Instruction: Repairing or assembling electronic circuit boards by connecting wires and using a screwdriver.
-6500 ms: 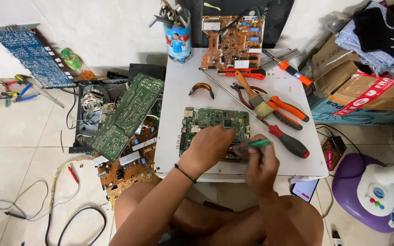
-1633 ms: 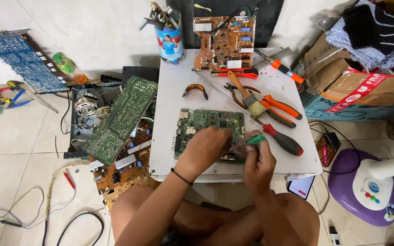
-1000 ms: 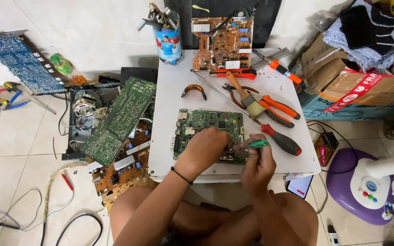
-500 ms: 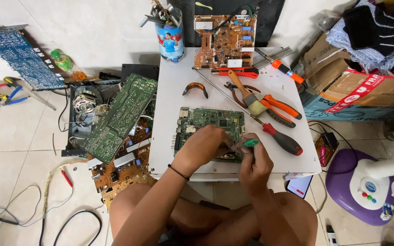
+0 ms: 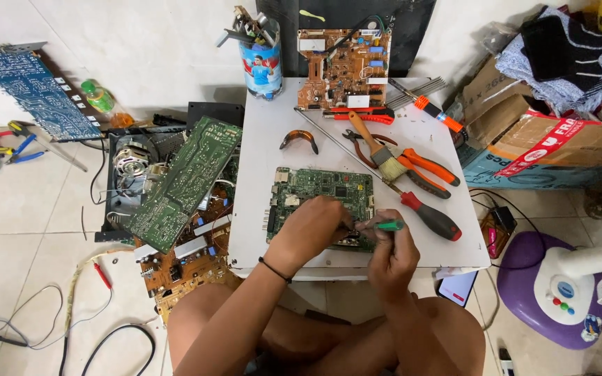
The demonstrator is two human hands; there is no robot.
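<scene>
A green circuit board point(image 5: 322, 188) lies flat on the small white table point(image 5: 266, 139). My left hand point(image 5: 311, 226) rests on the board's near part, fingers curled down onto it. My right hand point(image 5: 391, 254) is closed around a small green-handled screwdriver point(image 5: 387, 225), whose tip points left toward the left fingers at the board's near right corner. The board's near edge is hidden under both hands.
On the table lie a brown circuit board point(image 5: 343, 66), a brush point(image 5: 374, 146), orange pliers point(image 5: 423, 167), a red-and-black screwdriver point(image 5: 432, 216) and a tin of tools point(image 5: 260, 59). More boards point(image 5: 186, 181) and cables lie on the floor at left. Boxes point(image 5: 538, 139) and a fan base point(image 5: 559, 296) stand at right.
Both hands stay on the green board; the right hand with the screwdriver has shifted slightly left and nearer the left fingers. The view has drifted a little.
</scene>
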